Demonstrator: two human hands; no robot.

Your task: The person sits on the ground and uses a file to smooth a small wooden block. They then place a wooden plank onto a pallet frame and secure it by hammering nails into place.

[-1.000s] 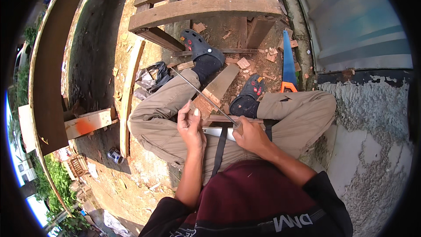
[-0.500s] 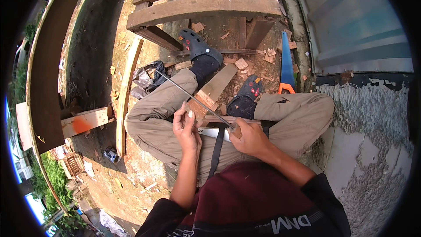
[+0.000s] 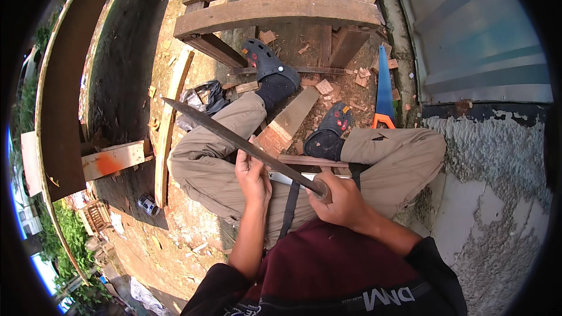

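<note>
A machete lies slantwise over my lap, its dark blade pointing up and to the left. My right hand is wrapped round its handle. Partway along the blade, my left hand has its thumb and fingers against the metal, one fingertip showing past the far edge. Beneath the blade, between my legs, lies a wooden board with a lighter, reddish cut surface. A short strip of wood and a white flat piece rest across my lap, partly hidden by the machete and my hands.
A slatted wooden bench stands ahead of my feet. The blue handsaw with an orange handle lies right of them, near a metal wall. Wood scraps, a dark plastic bag, a long plank and a can are around.
The machete's blade has rolled from edge-on to showing its broad face and has come up nearer to me. Both hands stay on it, with my right hand slightly turned.
</note>
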